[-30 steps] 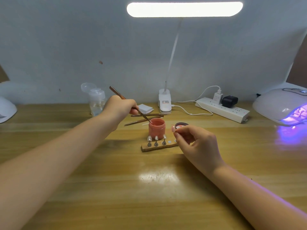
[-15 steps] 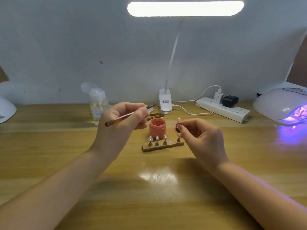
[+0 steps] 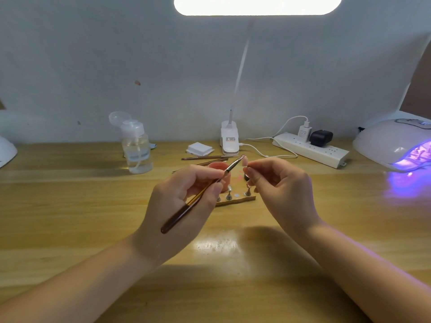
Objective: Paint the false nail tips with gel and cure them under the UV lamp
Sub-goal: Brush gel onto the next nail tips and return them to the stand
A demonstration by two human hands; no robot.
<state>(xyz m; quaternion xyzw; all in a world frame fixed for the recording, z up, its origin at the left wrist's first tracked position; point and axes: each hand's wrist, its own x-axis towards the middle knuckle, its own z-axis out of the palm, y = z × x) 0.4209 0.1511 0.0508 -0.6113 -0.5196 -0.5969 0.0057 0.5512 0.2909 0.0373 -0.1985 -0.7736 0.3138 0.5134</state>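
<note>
1. Head view: both forearms reach in from the lower corners and the hands meet above the middle of the wooden counter (image 3: 70,206).
2. The left hand (image 3: 184,206) is curled around a thin brush (image 3: 203,194), pinching it between thumb and fingers; the dark handle slants down across the palm and the bristle end points up and right.
3. The right hand (image 3: 282,187) pinches a small pink nail tip (image 3: 245,162) between thumb and forefinger, other fingers loosely bent. The bristles sit just beside the tip; contact is unclear.
4. Behind the hands stand a pink jar (image 3: 221,173) and a wooden holder (image 3: 235,199) with small stands.
5. At the far right edge, a white curing lamp (image 3: 391,145) glows violet.
</note>
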